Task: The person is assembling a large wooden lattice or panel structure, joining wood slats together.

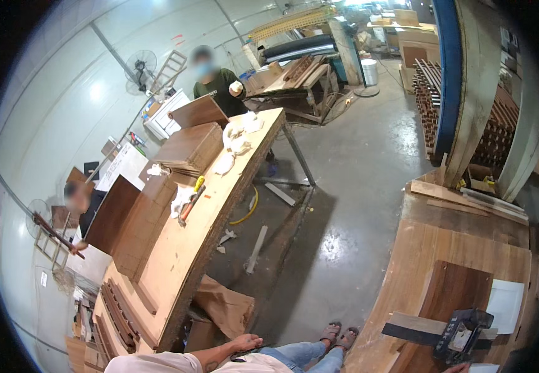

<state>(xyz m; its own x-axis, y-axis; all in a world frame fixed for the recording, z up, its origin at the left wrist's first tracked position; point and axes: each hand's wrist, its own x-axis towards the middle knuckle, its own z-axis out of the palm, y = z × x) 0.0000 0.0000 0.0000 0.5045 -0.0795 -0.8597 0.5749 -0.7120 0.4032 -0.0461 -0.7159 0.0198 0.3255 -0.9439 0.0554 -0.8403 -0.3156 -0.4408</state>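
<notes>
My left hand (243, 343) is near my waist at the lower edge, its fingers curled; anything inside them is hidden. It is beside the near edge of the left workbench (185, 273). Only a sliver of my right hand (457, 368) shows at the bottom right, its fingers hidden. Just above it, a black boxy device (462, 336) with a pale panel lies over a grey and black strip (413, 329). Beneath them is a dark brown wooden board (459, 289), with a white sheet (505, 304) to its right.
One person (223, 87) stands behind stacked brown panels (188, 148); another (83, 211) is at the left bench's far side by an upright brown panel (113, 214). A hammer (188, 208), white cloths (237, 140) and brown strips (120, 314) lie there. A blue post (448, 81) rises at right.
</notes>
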